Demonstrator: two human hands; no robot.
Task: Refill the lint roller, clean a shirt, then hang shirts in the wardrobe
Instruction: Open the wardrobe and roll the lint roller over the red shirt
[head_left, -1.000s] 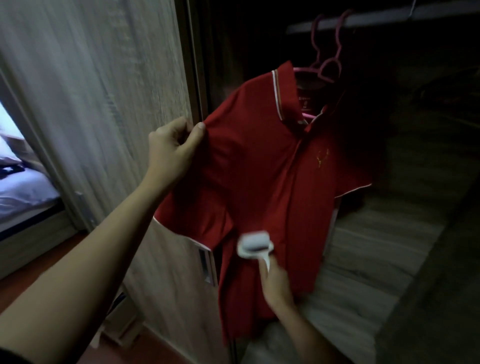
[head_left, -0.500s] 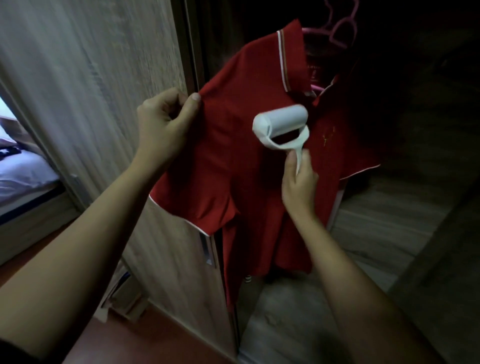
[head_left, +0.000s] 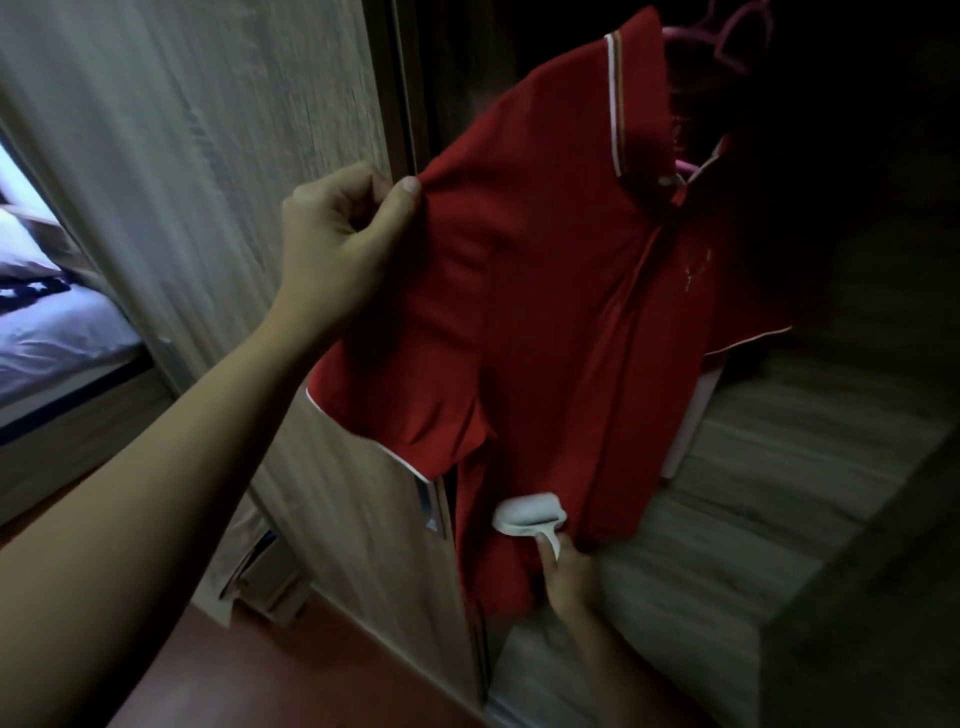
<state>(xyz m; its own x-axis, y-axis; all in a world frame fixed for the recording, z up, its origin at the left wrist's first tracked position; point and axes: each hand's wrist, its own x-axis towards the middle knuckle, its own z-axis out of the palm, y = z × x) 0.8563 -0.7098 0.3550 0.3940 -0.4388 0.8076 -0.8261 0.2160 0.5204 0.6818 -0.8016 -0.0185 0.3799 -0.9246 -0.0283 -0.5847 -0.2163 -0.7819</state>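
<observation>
A red polo shirt (head_left: 545, 312) was seen hung on a pink hanger (head_left: 737, 31) at the wardrobe opening, w/ its front turned to the camera. The shirt's shoulder seam was pinched by the left hand (head_left: 337, 249), thumb pressed against curled fingers, & the fabric was held out to the side, in front of the wood-grain wardrobe door (head_left: 208, 130). The lint roller (head_left: 530, 514) was held low by the right hand (head_left: 566, 577), which was wrapped round the white handle w/ the thumb laid along it. The other fingertips were hidden, so their spread could not be told. The roller's white head was laid against the shirt's lower front, nr the hem & below the sleeve's white-piped edge. A pale wooden shelf (head_left: 753, 467) was seen inside the wardrobe behind the shirt. A bed (head_left: 62, 332) w/ light sheets was glimpsed at far left, past the door.
</observation>
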